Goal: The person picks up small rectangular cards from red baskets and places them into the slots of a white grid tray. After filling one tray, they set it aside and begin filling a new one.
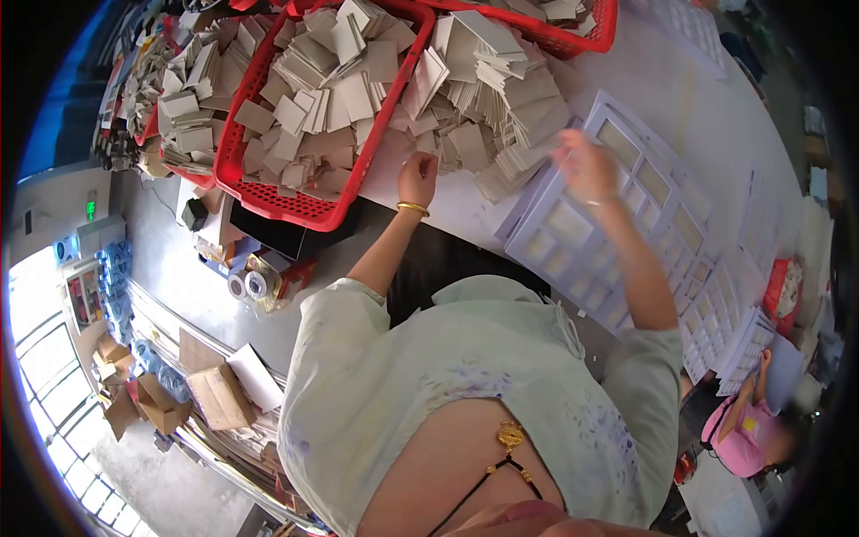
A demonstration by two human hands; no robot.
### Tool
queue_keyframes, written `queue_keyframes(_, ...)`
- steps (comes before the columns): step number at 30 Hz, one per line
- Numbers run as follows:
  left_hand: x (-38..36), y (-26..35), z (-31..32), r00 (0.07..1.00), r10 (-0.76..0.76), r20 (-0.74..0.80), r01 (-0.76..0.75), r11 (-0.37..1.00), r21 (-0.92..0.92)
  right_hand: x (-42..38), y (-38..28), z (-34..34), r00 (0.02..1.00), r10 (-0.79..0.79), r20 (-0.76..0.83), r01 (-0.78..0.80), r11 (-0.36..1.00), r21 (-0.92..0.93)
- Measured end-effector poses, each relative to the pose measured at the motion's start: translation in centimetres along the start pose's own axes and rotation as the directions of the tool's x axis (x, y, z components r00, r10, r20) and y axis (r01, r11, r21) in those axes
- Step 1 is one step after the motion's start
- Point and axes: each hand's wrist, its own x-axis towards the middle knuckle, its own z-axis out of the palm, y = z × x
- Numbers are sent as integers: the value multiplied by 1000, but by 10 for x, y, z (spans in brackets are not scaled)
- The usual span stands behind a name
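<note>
My left hand [418, 179], with a gold bangle at the wrist, is closed at the table edge between a red plastic basket [335, 215] and a loose pile of grey-white cardboard pieces [501, 89]. Whatever its curled fingers hold, if anything, is hidden. Smeared by motion, my right hand [586, 167] hovers over a white multi-opening frame panel [573, 219], whose compartments vary in size. Its fingers are too blurred to read. More cardboard pieces [335, 98] fill the basket.
Another red basket [586, 45] stands at the back, and more cardboard pieces [192, 112] heap at the left. Further frame panels [716, 313] lie along the table's right side. A person in a pink top [743, 438] works at the far right. Cartons [219, 398] sit on the left.
</note>
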Motion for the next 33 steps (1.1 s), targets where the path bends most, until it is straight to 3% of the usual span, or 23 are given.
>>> queue_keyframes(2,3,4,-1,1000,-4,-15,3,1000,-12,21,-49,50,958,-62,279,132,962,-239)
queue_keyframes(4,3,4,-1,1000,-10,-17,10,999,-42,43,-75,99,893,83,441,101,920,-378)
queue_keyframes(8,-13,-5,-9,999,-30,17,32,993,-114,62,-61,173,875,113,470,120,892,-437)
queue_keyframes(11,-27,-9,-21,996,-75,47,80,989,-122,67,-51,189,856,176,486,78,885,-459)
queue_keyframes(16,-28,-7,-25,991,-101,83,111,987,-121,59,-67,144,871,180,458,30,910,-414)
queue_keyframes(19,-13,12,-19,993,-71,89,100,919,-382,45,-78,114,916,55,398,76,949,-306)
queue_keyframes(23,8,68,-26,944,-187,273,315,763,-564,19,-82,92,928,-27,371,134,955,-264)
queue_keyframes(28,29,64,-5,838,-197,508,481,706,-520,10,-57,95,962,-77,263,130,973,-191)
queue_keyframes(31,33,53,2,836,-302,459,522,695,-494,19,-48,100,963,-84,257,134,974,-183)
queue_keyframes(33,29,44,2,896,-312,317,436,760,-482,23,-51,102,961,-45,272,107,970,-219)
